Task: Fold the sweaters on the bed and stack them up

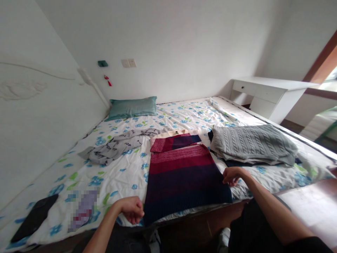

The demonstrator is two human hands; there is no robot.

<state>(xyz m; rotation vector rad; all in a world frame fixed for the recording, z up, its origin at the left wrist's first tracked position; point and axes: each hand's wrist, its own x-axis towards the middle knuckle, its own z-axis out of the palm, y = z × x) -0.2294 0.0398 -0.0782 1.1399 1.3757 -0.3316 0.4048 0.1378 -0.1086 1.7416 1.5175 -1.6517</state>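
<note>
A knitted sweater [184, 175] in cream, red and navy bands lies on the bed, its hem toward me. One sleeve is folded across its upper part. My left hand [131, 210] is closed at the sweater's lower left edge, fingers curled in a pinch. On the opposite side, my right hand [232, 175] pinches the right edge a little above the hem. Right of the sweater rests a stack of folded clothes topped by a grey cable-knit sweater [255, 142]. To the left lies a crumpled grey garment [118, 147] with dark lettering.
The bed [181, 116] has a white sheet with blue flowers. A green pillow [133, 107] lies by the headboard [39, 116]. A black phone-like object [35, 218] and a blurred purple item [84, 209] lie front left. A white desk [265, 93] stands back right.
</note>
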